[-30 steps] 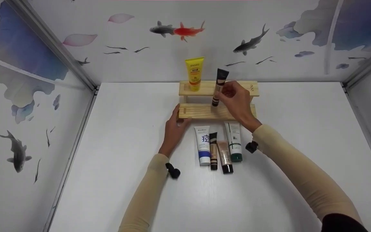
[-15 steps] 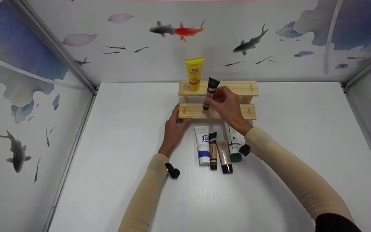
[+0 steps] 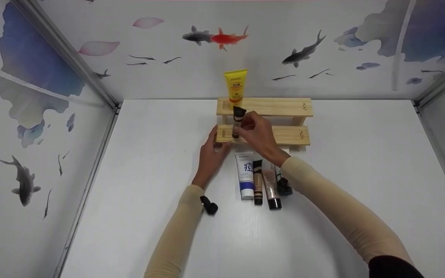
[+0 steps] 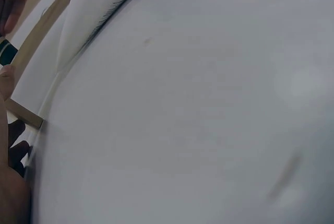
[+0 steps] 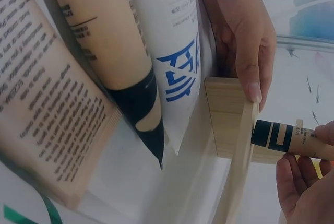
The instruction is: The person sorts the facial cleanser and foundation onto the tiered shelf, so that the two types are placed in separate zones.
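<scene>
My right hand point(image 3: 260, 135) pinches a small beige cosmetic tube point(image 3: 238, 112) with black ends between thumb and fingers. The tube stands nearly upright, cap down, over the left part of the lower step of a two-step wooden rack point(image 3: 284, 135). In the right wrist view its dark cap meets the step's surface or is very close to it. My left hand point(image 3: 213, 160) grips the left end of that lower step, thumb at the front edge. On the upper step, a yellow tube point(image 3: 236, 85) stands upright at the left, its base partly hidden behind the held tube.
In front of the rack lie a white tube point(image 3: 245, 170) with a blue band, a beige tube with a black end point(image 3: 258, 179), and a pinkish tube point(image 3: 271, 185) with a black cap. Another white tube is mostly covered by my right sleeve point(image 3: 323, 189). A printed wall rises behind the rack.
My right hand has carried the small tube left and down, from in front of the upper step to the lower step's left part. The left hand keeps its grip on the rack.
</scene>
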`<state>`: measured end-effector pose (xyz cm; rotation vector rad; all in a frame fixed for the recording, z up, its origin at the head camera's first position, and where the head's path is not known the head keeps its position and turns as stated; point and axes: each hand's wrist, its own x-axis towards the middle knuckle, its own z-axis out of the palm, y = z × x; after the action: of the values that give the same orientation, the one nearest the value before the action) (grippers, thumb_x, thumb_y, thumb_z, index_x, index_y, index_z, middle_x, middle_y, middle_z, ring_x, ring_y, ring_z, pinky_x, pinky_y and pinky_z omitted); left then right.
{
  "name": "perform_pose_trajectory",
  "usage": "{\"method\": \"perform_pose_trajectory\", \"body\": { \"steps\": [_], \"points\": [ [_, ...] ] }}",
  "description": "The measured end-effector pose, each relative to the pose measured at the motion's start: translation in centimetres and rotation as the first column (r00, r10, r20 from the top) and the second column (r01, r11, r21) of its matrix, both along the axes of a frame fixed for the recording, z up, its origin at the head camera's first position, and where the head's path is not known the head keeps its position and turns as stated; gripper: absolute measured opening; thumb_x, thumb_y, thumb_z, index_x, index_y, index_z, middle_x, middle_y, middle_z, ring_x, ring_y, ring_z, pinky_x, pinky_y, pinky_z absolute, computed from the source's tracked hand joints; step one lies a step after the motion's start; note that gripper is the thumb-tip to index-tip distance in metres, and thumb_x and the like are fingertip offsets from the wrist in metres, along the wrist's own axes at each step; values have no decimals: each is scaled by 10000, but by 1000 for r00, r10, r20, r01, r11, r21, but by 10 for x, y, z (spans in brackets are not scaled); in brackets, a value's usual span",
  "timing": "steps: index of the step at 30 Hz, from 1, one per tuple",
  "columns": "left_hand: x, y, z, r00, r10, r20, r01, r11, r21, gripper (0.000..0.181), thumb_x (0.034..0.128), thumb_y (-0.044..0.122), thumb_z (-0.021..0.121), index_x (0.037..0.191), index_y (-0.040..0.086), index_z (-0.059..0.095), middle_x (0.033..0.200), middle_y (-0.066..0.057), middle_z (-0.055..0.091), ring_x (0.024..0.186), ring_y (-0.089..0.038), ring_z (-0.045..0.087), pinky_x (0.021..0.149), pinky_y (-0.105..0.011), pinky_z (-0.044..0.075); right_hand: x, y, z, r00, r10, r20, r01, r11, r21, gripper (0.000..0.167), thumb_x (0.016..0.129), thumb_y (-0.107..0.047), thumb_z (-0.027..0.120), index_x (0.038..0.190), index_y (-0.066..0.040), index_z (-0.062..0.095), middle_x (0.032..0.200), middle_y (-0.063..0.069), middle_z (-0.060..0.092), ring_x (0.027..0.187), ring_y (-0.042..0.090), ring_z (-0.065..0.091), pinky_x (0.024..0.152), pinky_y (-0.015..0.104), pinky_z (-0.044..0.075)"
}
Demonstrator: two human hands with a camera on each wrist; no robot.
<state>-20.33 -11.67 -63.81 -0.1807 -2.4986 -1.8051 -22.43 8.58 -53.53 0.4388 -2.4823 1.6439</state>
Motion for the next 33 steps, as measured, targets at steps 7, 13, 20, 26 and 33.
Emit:
{"method": "perform_pose_trajectory", "body": {
  "steps": [7, 13, 20, 26, 33],
  "points": [
    [0, 0, 2, 1000, 2, -30, -3, 1000, -27, 891, 1061, 554, 712, 1758, 180, 303, 1430, -1, 699, 1134, -157, 684, 966, -413, 568, 0, -2, -2, 998, 45, -48, -44, 999, 11, 263, 998, -88, 828, 1209, -8, 693, 1099, 122, 748, 1031, 256, 729, 943, 404, 614],
    [0, 1, 1, 1000, -6, -26, 6, 1000, -8, 889, 1070, 539, 704, 1757, 146, 297, 1465, 10, 676, 1156, -168, 676, 957, -420, 577, 1, -2, -3, 998, 40, -40, -40, 999, 2, 257, 983, -72, 837, 1192, -22, 696, 1082, 106, 740, 1020, 235, 717, 941, 407, 615],
    [0, 1, 0, 1000, 0, -16, 0, 1000, -3, 880, 1069, 542, 707, 1761, 190, 292, 1506, 17, 655, 1189, -172, 664, 989, -431, 569, 5, -1, -4, 998, 52, -38, -53, 999, -10, 311, 982, -89, 838, 1261, -16, 723, 1158, 105, 752, 1049, 262, 714, 958, 411, 606],
    [2, 1, 1, 1000, -6, -16, 6, 1000, -5, 898, 1067, 544, 708, 1762, 166, 283, 1524, 38, 645, 1201, -165, 661, 1026, -435, 556, 11, 17, 0, 997, 57, -56, -56, 998, 19, 378, 990, -78, 810, 1341, 19, 707, 1238, 202, 732, 1093, 305, 710, 989, 443, 591],
    [2, 1, 2, 1000, -2, -4, 2, 1000, -31, 879, 1071, 523, 710, 1762, 182, 286, 1565, -19, 628, 1210, -183, 653, 1091, -445, 510, 23, 53, 1, 1000, -18, -19, 19, 1000, 23, 350, 994, -102, 826, 1308, 14, 721, 1236, 247, 729, 1089, 311, 713, 991, 474, 589]
  ]
}}
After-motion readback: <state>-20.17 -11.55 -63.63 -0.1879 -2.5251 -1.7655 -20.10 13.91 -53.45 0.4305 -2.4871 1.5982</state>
